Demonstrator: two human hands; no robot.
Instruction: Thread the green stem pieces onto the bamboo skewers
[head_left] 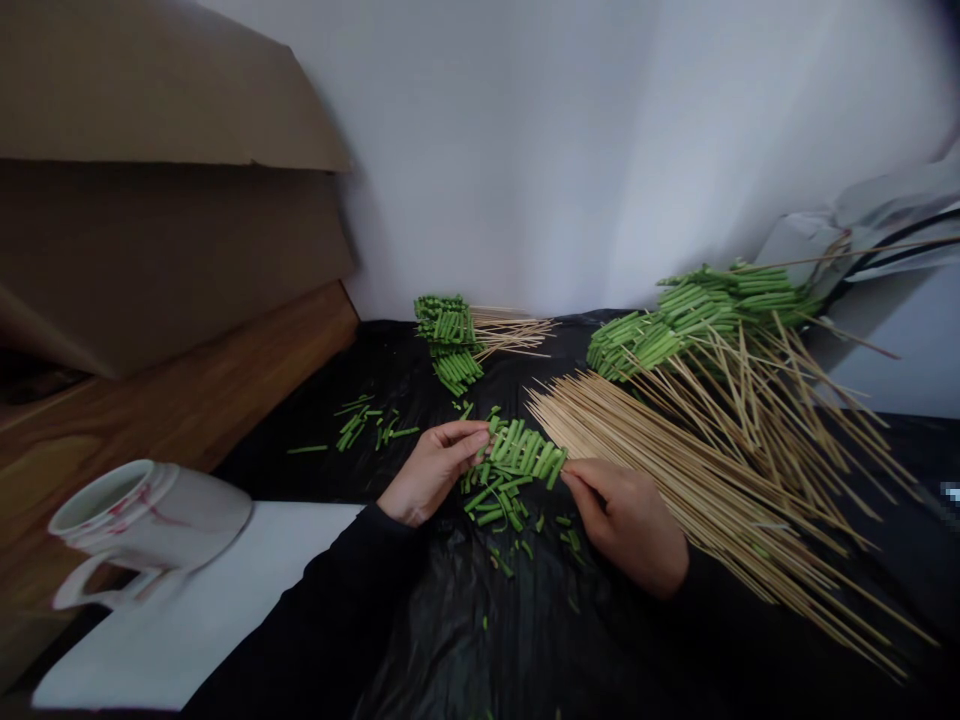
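A skewer of cut green stems (529,450), the pieces lined up side by side like a small raft, is held between my two hands. My left hand (435,468) is closed in a pinch at its left end. At the right end, the thumb and fingers of my right hand (630,520) pinch the skewer, whose stick is mostly hidden. Just below lies a pile of loose cut green stems (499,500). Many bare bamboo skewers (675,460) lie in a bundle to the right of my right hand.
Filled skewers (450,340) are stacked near the wall, with a larger stack (697,315) at the back right. Stem scraps (364,425) lie on the black plastic sheet (465,640). At left are a white mug (180,510), a white board (225,590) and a cardboard box (172,230).
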